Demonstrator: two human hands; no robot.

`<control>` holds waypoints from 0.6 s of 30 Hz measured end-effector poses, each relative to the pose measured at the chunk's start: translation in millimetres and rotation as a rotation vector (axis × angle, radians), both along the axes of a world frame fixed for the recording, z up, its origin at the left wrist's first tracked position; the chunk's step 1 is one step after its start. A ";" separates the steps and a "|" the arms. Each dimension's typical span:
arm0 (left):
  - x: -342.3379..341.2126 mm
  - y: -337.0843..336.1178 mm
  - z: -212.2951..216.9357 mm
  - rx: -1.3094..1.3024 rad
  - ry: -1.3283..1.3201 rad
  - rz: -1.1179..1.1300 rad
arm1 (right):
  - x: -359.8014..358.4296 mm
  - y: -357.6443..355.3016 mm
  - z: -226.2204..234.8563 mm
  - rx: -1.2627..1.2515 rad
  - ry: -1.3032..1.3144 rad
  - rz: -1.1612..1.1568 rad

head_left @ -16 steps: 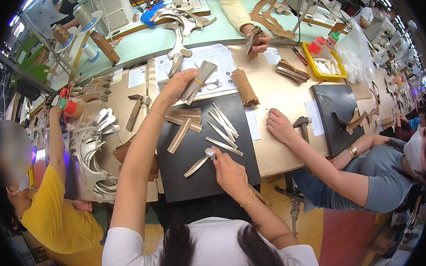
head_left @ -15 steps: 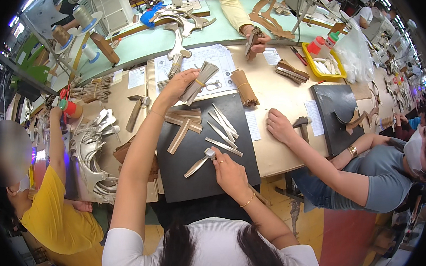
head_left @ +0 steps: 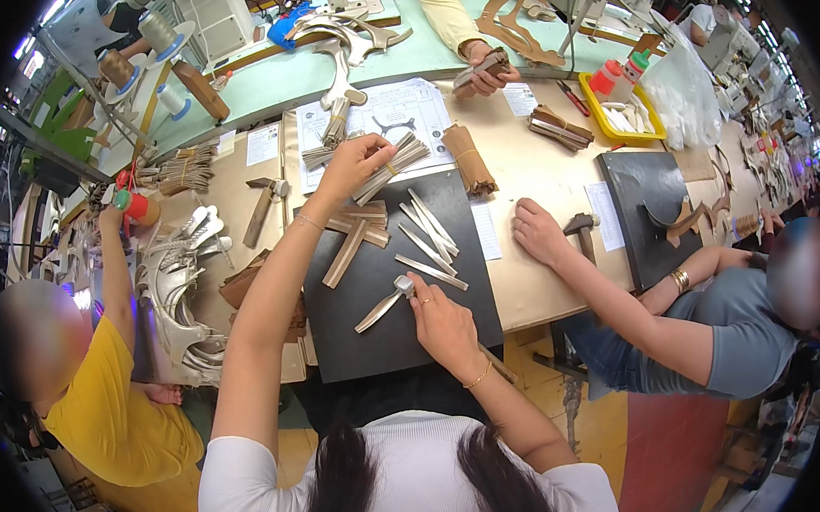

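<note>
My left hand (head_left: pixel 361 165) is closed on a rubber-banded bundle of grey strips (head_left: pixel 394 166), tilted over the far edge of a black board (head_left: pixel 348 333). My right hand (head_left: pixel 445 327) rests on the board, closed around a hammer (head_left: pixel 404 285). The hammer's handle runs beneath the palm, mostly hidden. Its metal head sits at the end of a folded pale strip (head_left: pixel 379 314). Several pale strips (head_left: pixel 432 269) lie beyond it. Left of those, brown strips with light edges (head_left: pixel 342 263) lie crosswise. A brown banded bundle (head_left: pixel 469 160) stands past the board.
Another hammer (head_left: pixel 263 212) lies left of the board. A co-worker's forearm (head_left: pixel 607 294) and a hammer (head_left: pixel 581 232) are at the right. Across the table, a yellow-sleeved person's hand (head_left: pixel 487 71) holds a brown bundle. A yellow basket (head_left: pixel 661 138) stands at the far right.
My left hand has shifted slightly right, and the grey bundle has tipped over toward the right. My right hand and hammer have barely moved. The far person's brown bundle has turned more level.
</note>
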State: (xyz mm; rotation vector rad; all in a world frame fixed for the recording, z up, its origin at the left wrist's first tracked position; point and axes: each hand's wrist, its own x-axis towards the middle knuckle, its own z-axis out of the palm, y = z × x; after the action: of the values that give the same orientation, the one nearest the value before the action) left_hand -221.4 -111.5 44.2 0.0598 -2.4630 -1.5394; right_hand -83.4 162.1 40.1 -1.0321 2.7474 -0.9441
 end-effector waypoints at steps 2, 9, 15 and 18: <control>1.7 0.6 1.5 -0.059 0.010 0.005 | 0.4 -0.6 -0.1 0.003 -0.002 -0.003; 0.1 -5.1 -3.6 0.054 -0.143 -0.012 | 0.3 -1.3 0.6 -0.005 -0.010 -0.010; -0.5 -20.6 8.0 -0.293 0.033 0.021 | -0.5 -1.4 -0.6 0.025 0.008 -0.004; -4.5 -39.0 25.5 -0.583 0.054 0.127 | -0.5 -1.7 -1.7 0.027 0.001 0.002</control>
State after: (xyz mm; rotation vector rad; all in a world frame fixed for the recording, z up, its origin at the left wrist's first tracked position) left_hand -225.9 -150.5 69.7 0.0688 -2.6968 -0.7212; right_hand -83.9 160.4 38.4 -1.0305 2.7515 -0.9041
